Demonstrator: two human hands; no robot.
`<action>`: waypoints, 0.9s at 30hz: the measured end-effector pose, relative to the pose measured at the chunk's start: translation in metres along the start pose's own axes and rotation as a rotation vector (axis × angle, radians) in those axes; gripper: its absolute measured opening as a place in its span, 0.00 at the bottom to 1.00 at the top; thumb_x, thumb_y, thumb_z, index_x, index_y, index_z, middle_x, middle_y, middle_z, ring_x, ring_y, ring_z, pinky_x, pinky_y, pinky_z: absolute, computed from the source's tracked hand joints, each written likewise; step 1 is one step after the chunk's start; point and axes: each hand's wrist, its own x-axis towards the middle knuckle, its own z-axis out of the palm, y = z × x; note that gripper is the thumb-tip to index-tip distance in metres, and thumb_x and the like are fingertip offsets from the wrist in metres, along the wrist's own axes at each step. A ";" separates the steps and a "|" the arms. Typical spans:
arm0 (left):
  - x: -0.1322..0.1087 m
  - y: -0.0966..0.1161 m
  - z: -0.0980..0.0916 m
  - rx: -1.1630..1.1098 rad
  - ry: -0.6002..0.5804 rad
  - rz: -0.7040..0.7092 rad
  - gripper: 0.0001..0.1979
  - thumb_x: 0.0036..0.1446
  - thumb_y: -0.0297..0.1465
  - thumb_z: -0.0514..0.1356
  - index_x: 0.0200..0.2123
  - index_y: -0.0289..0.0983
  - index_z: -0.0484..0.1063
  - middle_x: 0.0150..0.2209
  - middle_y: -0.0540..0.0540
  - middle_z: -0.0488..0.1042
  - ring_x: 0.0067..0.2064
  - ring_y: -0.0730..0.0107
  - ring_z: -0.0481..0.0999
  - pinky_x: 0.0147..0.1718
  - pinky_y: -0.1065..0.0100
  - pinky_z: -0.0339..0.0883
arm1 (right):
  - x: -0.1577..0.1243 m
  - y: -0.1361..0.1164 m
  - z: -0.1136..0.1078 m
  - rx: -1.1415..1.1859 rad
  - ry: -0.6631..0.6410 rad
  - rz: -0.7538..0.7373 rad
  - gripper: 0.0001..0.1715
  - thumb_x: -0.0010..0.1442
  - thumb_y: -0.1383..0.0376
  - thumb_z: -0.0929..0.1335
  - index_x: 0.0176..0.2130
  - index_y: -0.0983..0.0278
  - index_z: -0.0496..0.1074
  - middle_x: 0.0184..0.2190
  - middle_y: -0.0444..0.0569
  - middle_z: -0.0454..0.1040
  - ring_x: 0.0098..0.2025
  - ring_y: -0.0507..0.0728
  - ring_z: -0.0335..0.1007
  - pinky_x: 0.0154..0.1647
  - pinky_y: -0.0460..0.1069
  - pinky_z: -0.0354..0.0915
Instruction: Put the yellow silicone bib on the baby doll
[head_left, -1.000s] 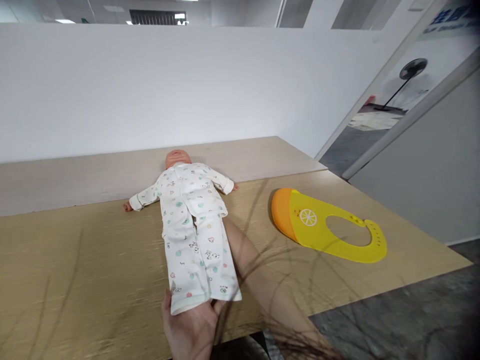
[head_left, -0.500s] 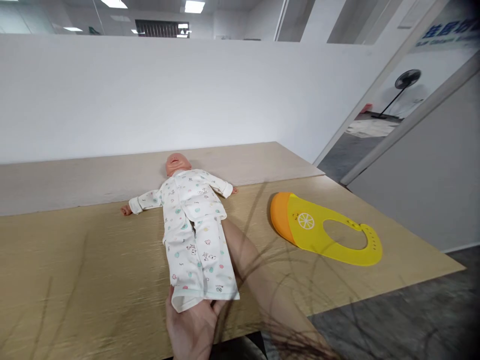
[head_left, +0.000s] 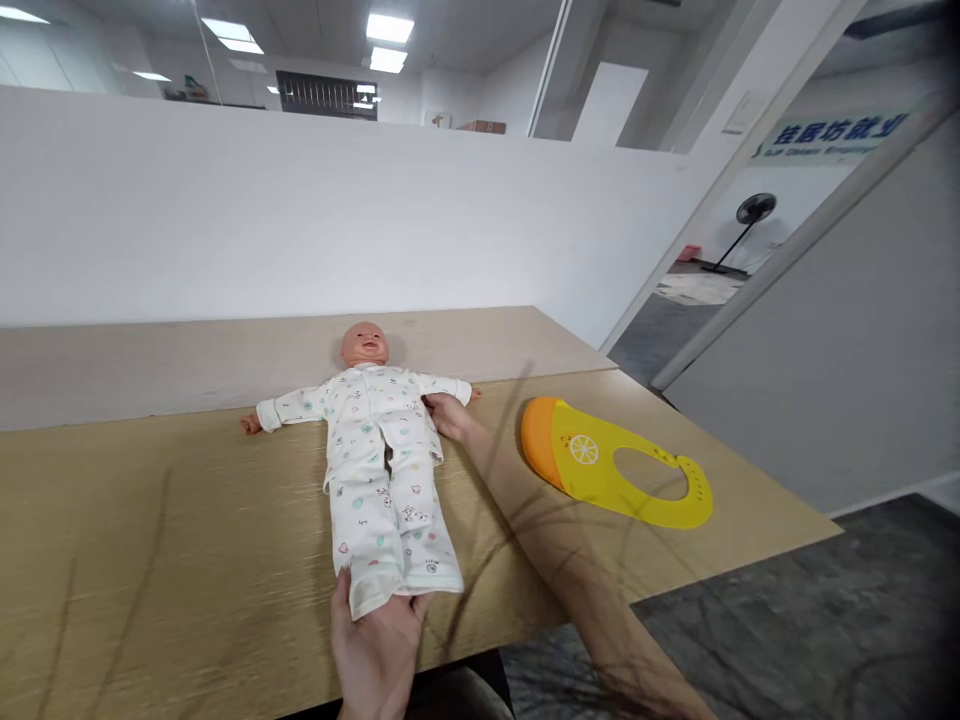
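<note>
A baby doll [head_left: 366,420] in white printed pajamas lies on its back on the table, arms spread wide and head toward the wall. At the trouser hems, my left hand [head_left: 379,640] cups the doll's lower legs from beneath, thumb on the outer left side and other fingers mostly hidden under the cloth. My right hand [head_left: 448,415] is at the doll's side below its armpit, its fingertips tucked against and under the torso and partly hidden. To the right of my right forearm, a yellow silicone bib [head_left: 626,475] with an orange pocket lies flat, untouched.
The wooden table [head_left: 187,560] meets a low raised ledge [head_left: 480,340] along a white partition wall [head_left: 300,220]. The table's right edge slopes down toward grey floor [head_left: 787,600]. A black standing fan [head_left: 756,208] shows through the doorway at right.
My right hand has moved up from beside the doll's hip to its armpit. The doll's head now shows its face more fully. My left hand stays at the legs; the view has shifted slightly.
</note>
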 end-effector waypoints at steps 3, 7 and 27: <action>-0.002 0.000 0.004 0.037 0.012 0.036 0.24 0.70 0.43 0.49 0.67 0.57 0.64 0.67 0.45 0.68 0.69 0.55 0.64 0.67 0.45 0.58 | 0.000 0.008 -0.015 0.174 -0.012 0.097 0.15 0.66 0.76 0.58 0.44 0.74 0.71 0.37 0.56 0.78 0.41 0.52 0.76 0.48 0.52 0.67; -0.012 -0.001 0.012 0.103 0.063 0.075 0.25 0.69 0.44 0.51 0.67 0.54 0.66 0.68 0.43 0.66 0.71 0.51 0.61 0.68 0.41 0.53 | -0.017 0.027 -0.024 0.198 0.146 0.028 0.10 0.58 0.72 0.66 0.42 0.67 0.70 0.38 0.51 0.78 0.42 0.53 0.75 0.50 0.51 0.66; -0.057 0.025 -0.021 1.380 0.154 0.444 0.11 0.50 0.27 0.70 0.39 0.43 0.84 0.52 0.37 0.79 0.65 0.40 0.68 0.70 0.43 0.48 | -0.062 0.049 -0.020 -0.276 0.130 -0.238 0.14 0.57 0.76 0.64 0.43 0.70 0.72 0.40 0.47 0.76 0.43 0.51 0.70 0.52 0.50 0.61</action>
